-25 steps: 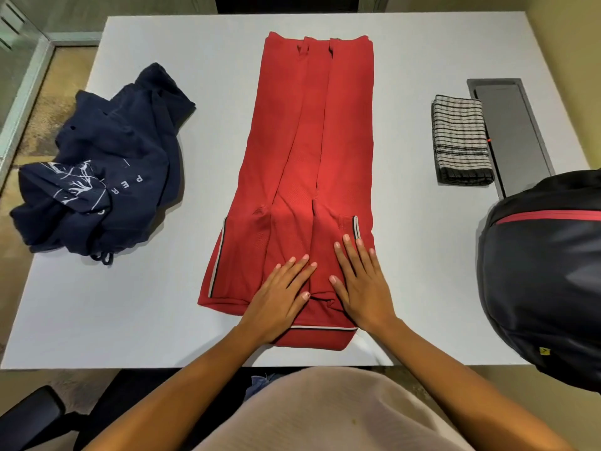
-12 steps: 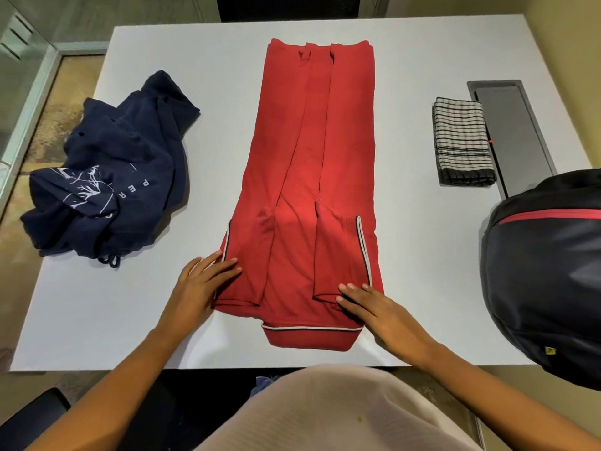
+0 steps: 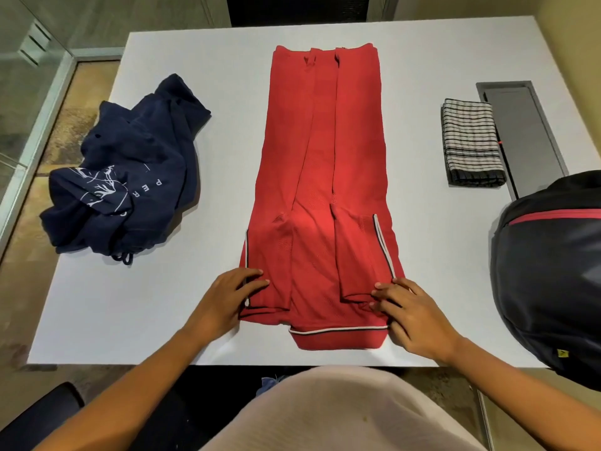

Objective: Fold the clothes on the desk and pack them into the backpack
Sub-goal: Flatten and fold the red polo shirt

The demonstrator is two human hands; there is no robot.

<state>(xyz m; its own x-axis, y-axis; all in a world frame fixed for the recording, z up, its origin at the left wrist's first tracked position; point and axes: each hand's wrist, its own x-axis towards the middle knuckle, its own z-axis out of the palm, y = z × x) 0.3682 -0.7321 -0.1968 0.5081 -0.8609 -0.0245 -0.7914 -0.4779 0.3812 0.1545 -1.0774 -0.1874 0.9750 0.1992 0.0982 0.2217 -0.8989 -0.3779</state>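
At the desk's (image 3: 130, 320) near edge | red shirt (image 3: 325, 177) lies lengthwise, sides folded in | left hand (image 3: 227, 297) flat on near-left corner; right hand (image 3: 413, 317) bent-fingered on near-right corner, grip unclear | advice: pinch both corners level, fold away squarely.

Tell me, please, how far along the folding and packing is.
Done: the checked cloth lies folded. In hand: the red shirt, sides folded in, with the left hand and right hand on its near corners. Left: the navy garment is crumpled, and all three lie outside the backpack.
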